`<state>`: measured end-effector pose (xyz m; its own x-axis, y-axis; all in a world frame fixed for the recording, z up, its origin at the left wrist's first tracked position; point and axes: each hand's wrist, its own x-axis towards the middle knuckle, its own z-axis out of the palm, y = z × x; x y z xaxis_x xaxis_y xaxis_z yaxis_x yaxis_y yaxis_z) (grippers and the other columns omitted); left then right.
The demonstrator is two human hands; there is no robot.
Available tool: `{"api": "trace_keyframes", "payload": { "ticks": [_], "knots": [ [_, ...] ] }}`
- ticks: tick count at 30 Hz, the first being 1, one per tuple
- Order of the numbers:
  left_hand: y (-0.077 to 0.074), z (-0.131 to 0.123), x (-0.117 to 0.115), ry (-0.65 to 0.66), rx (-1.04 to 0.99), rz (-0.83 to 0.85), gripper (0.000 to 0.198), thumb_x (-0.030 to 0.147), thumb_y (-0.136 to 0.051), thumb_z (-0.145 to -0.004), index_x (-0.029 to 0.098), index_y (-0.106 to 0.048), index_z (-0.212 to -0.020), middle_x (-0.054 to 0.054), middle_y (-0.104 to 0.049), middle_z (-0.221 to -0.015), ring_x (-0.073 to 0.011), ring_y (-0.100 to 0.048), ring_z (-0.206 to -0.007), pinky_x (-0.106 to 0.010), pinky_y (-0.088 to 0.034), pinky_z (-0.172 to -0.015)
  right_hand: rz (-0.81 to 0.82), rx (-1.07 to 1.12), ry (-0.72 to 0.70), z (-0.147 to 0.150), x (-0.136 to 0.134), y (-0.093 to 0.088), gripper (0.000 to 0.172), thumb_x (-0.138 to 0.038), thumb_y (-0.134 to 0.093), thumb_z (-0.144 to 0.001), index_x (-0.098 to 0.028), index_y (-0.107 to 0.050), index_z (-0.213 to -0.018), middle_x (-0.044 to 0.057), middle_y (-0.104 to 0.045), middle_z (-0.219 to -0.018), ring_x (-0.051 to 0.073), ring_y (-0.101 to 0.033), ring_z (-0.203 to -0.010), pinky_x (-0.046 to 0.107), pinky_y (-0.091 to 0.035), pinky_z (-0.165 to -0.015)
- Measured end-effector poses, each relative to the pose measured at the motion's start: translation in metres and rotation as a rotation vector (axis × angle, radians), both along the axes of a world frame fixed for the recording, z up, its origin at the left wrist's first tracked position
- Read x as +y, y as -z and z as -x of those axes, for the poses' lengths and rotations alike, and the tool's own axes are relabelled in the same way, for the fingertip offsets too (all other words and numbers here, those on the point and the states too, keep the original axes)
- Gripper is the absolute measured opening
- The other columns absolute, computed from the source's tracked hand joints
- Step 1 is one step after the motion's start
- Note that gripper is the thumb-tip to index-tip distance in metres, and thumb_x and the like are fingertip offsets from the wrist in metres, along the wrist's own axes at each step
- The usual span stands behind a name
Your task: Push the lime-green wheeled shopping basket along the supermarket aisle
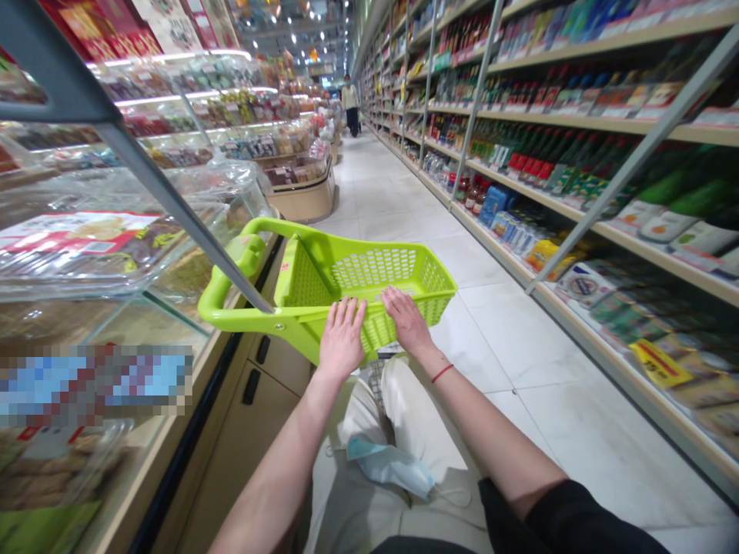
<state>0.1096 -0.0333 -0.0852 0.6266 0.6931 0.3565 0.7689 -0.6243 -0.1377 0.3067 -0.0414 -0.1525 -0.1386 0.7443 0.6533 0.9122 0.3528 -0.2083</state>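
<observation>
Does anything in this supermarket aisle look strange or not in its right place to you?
Yes: a pale blue disposable face mask lies crumpled against the person's cream trousers, below the lime-green plastic shopping basket, not worn. A pixelated patch also covers part of the glass display case.

tiled floor point(490, 331) past cart point(369, 269) passable, glass case point(115, 238) blocks L, shelves point(600, 146) R, far aisle point(358, 146) blurry

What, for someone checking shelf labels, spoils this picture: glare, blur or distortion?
In the head view, wide-angle distortion slants the shelves steeply; lights glare on the glass display case; a pixelated patch covers the lower left; distant labels are too small to read; the left hand and right hand look fairly sharp.
</observation>
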Motion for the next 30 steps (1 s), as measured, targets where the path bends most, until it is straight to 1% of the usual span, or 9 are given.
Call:
{"api": "trace_keyframes", "payload": {
  "ticks": [3,6,8,10,13,18,21,25,30],
  "knots": [
    [0.000,0.000,0.001,-0.001,0.003,0.005,0.076,0.011,-0.049,-0.077,0.013,-0.035,-0.151,-0.011,-0.042,-0.154,-0.0286,-0.028,-0.148,-0.046,-0.015,-0.125,0.023,0.001,0.071,-0.021,-0.002,0.007,0.068,0.003,-0.029,-0.087,-0.016,-0.035,-0.152,0.013,-0.041,-0.155,0.020,-0.023,-0.150,0.050,-0.028,-0.120],
    [0.000,0.000,0.001,-0.003,0.004,0.010,0.076,0.010,-0.048,-0.077,0.014,-0.034,-0.152,-0.011,-0.042,-0.155,-0.0285,-0.028,-0.148,-0.046,-0.015,-0.125,0.055,0.022,0.177,-0.040,-0.004,0.012,0.072,0.005,-0.032,-0.083,-0.017,-0.036,-0.152,0.013,-0.041,-0.155,0.022,-0.023,-0.150,0.053,-0.026,-0.120],
    [0.000,0.000,0.001,-0.006,0.003,0.011,0.077,0.010,-0.048,-0.076,0.014,-0.034,-0.151,-0.011,-0.042,-0.155,-0.0288,-0.028,-0.148,-0.046,-0.015,-0.125,0.064,0.054,0.244,-0.045,-0.006,0.013,0.076,0.006,-0.033,-0.080,-0.017,-0.036,-0.152,0.013,-0.042,-0.154,0.023,-0.023,-0.150,0.055,-0.025,-0.120],
    [0.000,-0.001,0.000,-0.010,-0.001,0.010,0.076,0.010,-0.048,-0.076,0.013,-0.035,-0.151,-0.011,-0.042,-0.155,-0.0290,-0.028,-0.148,-0.047,-0.015,-0.125,0.061,0.085,0.270,-0.043,-0.005,0.013,0.077,0.006,-0.034,-0.077,-0.014,-0.036,-0.152,0.014,-0.043,-0.154,0.023,-0.023,-0.150,0.054,-0.026,-0.120],
    [0.000,-0.002,-0.001,-0.015,-0.009,0.005,0.075,0.010,-0.048,-0.077,0.013,-0.035,-0.151,-0.012,-0.042,-0.154,-0.0289,-0.028,-0.148,-0.047,-0.015,-0.125,0.044,0.116,0.220,-0.022,-0.003,0.010,0.078,0.006,-0.034,-0.076,-0.010,-0.033,-0.152,0.016,-0.041,-0.154,0.023,-0.023,-0.150,0.053,-0.028,-0.120],
    [0.001,-0.002,-0.002,-0.019,-0.005,0.003,0.073,0.012,-0.048,-0.079,0.013,-0.036,-0.150,-0.012,-0.042,-0.154,-0.0287,-0.028,-0.148,-0.047,-0.015,-0.125,0.012,0.109,0.075,0.027,0.001,-0.003,0.075,0.003,-0.031,-0.081,-0.010,-0.027,-0.155,0.016,-0.037,-0.157,0.023,-0.020,-0.151,0.052,-0.029,-0.120],
    [0.001,-0.002,-0.002,-0.018,0.002,-0.003,0.072,0.012,-0.048,-0.080,0.013,-0.036,-0.151,-0.012,-0.042,-0.155,-0.0287,-0.028,-0.148,-0.047,-0.015,-0.125,0.027,0.071,0.009,0.041,0.001,-0.011,0.071,-0.001,-0.033,-0.083,-0.007,-0.027,-0.154,0.017,-0.034,-0.158,0.024,-0.019,-0.151,0.051,-0.027,-0.121],
    [0.001,-0.001,-0.002,-0.016,0.006,-0.008,0.072,0.012,-0.048,-0.079,0.012,-0.037,-0.150,-0.012,-0.042,-0.154,-0.0283,-0.029,-0.148,-0.046,-0.015,-0.125,0.005,0.018,-0.034,0.033,0.000,-0.013,0.066,0.000,-0.031,-0.086,-0.008,-0.033,-0.152,0.016,-0.038,-0.156,0.022,-0.023,-0.150,0.048,-0.028,-0.121],
    [0.000,0.000,-0.002,-0.010,0.005,-0.011,0.073,0.011,-0.048,-0.079,0.012,-0.035,-0.151,-0.011,-0.043,-0.154,-0.0285,-0.029,-0.148,-0.046,-0.016,-0.124,0.014,0.006,0.015,-0.006,-0.005,-0.003,0.067,0.002,-0.030,-0.086,-0.012,-0.036,-0.151,0.014,-0.042,-0.155,0.020,-0.027,-0.149,0.049,-0.030,-0.120]
  ]
}}
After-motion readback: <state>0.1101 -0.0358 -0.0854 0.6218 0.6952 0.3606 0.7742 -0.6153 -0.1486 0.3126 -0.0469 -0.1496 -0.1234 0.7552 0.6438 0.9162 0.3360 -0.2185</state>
